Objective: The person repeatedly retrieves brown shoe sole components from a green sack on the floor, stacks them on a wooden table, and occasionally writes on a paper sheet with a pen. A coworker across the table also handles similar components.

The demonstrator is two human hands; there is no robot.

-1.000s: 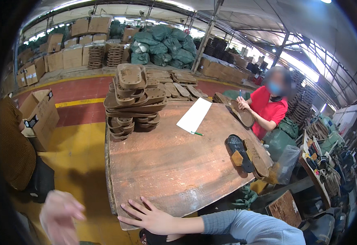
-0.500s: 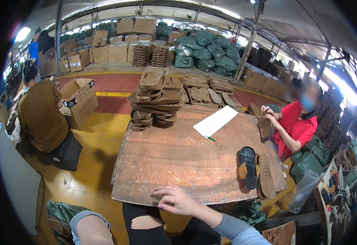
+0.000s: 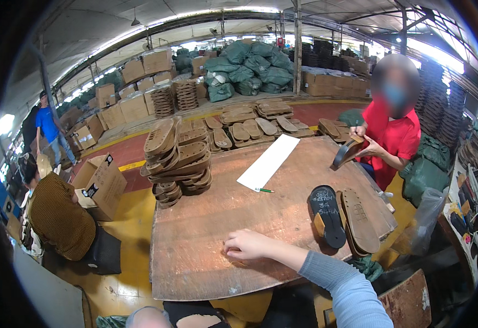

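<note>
My right hand (image 3: 244, 244) rests on the near part of the wooden table (image 3: 195, 268), its fingers curled under. Whatever they hold, if anything, is hidden. My left hand is out of view; only a bit of the left arm shows at the lower edge. To the right of my right hand lie a black sole (image 3: 327, 216) with writing and a tan piece on its edge, and beside it a brown sole (image 3: 359, 220). Farther off are a white paper sheet (image 3: 271, 160) and a green pen (image 3: 266, 190). A stack of brown soles (image 3: 178, 164) stands at the far left.
Across the table at right, a person in red (image 3: 395, 131) holds a dark sole (image 3: 346, 153). More soles (image 3: 244, 130) lie beyond the far edge. At left, a person in brown (image 3: 61, 216) sits by an open carton (image 3: 101, 186). A wooden seat (image 3: 408, 300) stands at lower right.
My view has shifted. My right hand has moved farther in over the table, and its fingers, spread before, are now curled. The person in red has turned and tilted the sole.
</note>
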